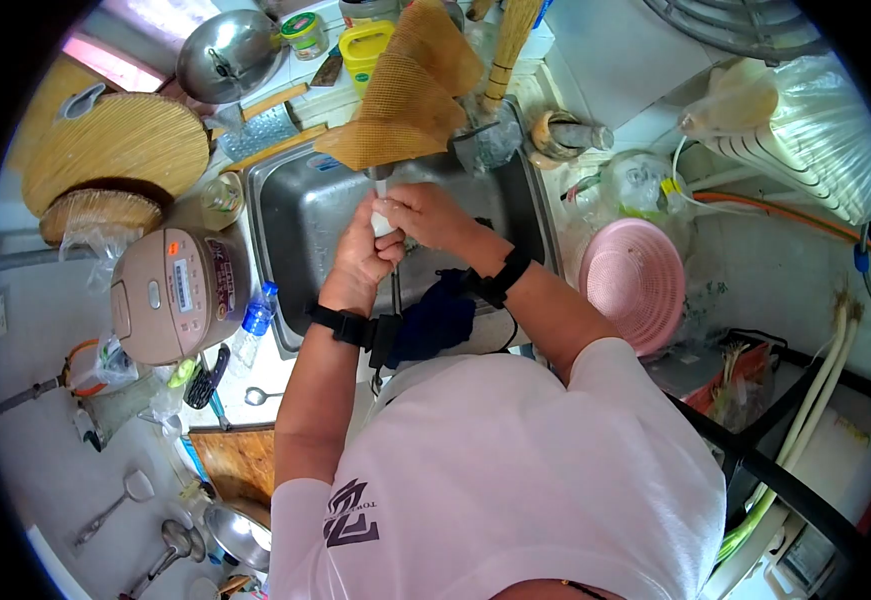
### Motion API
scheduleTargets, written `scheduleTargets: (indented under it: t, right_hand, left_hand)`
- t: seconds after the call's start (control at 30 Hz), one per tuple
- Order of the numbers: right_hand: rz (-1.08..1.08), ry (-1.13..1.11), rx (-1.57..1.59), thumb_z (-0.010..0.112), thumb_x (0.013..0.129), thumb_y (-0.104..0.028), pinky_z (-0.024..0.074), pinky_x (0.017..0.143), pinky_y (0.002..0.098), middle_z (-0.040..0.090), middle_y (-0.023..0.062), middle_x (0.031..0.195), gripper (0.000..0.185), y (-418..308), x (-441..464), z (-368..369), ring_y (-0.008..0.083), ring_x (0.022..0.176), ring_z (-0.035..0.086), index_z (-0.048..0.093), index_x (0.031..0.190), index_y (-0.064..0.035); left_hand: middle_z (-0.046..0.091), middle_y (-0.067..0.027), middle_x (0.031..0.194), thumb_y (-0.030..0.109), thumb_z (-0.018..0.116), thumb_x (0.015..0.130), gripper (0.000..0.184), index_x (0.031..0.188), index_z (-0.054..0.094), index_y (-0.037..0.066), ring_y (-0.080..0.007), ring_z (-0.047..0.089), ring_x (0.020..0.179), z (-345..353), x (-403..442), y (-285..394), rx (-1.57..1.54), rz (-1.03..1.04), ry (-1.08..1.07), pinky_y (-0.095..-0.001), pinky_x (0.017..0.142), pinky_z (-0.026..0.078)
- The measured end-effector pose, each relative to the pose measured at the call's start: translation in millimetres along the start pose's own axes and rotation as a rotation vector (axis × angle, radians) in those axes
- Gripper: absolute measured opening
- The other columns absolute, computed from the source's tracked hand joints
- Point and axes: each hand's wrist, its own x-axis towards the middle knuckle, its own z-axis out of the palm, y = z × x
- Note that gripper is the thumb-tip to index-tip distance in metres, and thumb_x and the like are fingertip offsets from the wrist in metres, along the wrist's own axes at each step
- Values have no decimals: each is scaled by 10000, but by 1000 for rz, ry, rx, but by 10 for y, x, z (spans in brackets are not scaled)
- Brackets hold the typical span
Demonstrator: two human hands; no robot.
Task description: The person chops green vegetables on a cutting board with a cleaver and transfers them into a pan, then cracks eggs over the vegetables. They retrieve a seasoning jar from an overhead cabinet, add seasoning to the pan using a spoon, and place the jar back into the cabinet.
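Over the steel sink (290, 215), both my hands meet below the tap (380, 172), where a pale stream of water seems to run down. My left hand (358, 250) is closed around a small white object (383, 222), whose kind I cannot make out. From the right, my right hand (433, 214) has its fingers bent onto the same white object. A tan honeycomb-textured cloth (405, 95) drapes over the tap and hides most of it. Below my hands, a dark blue cloth (437, 318) lies at the sink's near edge.
A rice cooker (177, 295) and a plastic bottle (253, 325) stand left of the sink. Behind it are a yellow jug (363, 52) and a straw brush (511, 45). A pink basket (633, 280) sits to the right, with long scallions (805, 400) beyond.
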Motion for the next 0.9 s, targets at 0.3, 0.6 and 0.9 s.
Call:
scheduleTargets:
  t: [0.3, 0.6, 0.9]
  right_hand:
    - [-151, 114, 81, 591, 849, -158, 471, 628, 369, 633, 149, 781, 162, 140, -41, -123, 271, 713, 617, 564, 841, 2]
    - [57, 31, 102, 567, 920, -194, 437, 557, 287, 594, 82, 729, 215, 139, -64, -220, 146, 628, 556, 567, 844, 7]
    - [-54, 143, 109, 590, 907, -178, 445, 604, 243, 593, 34, 771, 150, 174, -85, -324, 80, 673, 553, 589, 907, -27]
  left_hand:
    - [616, -93, 1075, 190, 572, 911, 225, 1103, 559, 73, -252, 608, 1015, 497, 133, -145, 56, 283, 440, -413, 860, 532]
    - [614, -76, 943, 352, 571, 928, 279, 1046, 574, 98, -211, 611, 804, 268, 124, -46, 24, 100, 190, -318, 696, 524]
    - [632, -52, 902, 454, 561, 911, 348, 1034, 587, 130, -177, 608, 767, 706, 226, -131, 102, 170, 455, -274, 614, 512]
